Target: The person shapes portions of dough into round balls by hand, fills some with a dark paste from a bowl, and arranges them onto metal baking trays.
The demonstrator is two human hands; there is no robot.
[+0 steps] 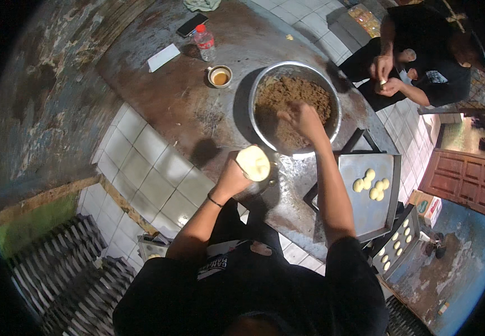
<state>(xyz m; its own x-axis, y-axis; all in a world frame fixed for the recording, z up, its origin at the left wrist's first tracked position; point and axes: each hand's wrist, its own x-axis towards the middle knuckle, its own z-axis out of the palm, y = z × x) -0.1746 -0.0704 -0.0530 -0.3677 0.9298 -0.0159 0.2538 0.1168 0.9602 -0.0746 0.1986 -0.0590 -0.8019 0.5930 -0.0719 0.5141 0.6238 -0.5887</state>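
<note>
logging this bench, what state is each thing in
Round silver metal bowl: uncovered, holding brown crumbs
Clear plastic bottle: red cap on
Small round pale cup: uncovered, holding brown liquid
Grey rectangular metal tray: holding round yellow dough pieces
Black rectangular phone: lying flat
Left hand: holding pale yellow dough
Right hand: inside the bowl

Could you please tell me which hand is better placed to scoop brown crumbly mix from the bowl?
Probably the right hand: it reaches inside the metal bowl, at the brown crumbly mix, while the left hand is outside the bowl, holding pale dough.
</note>
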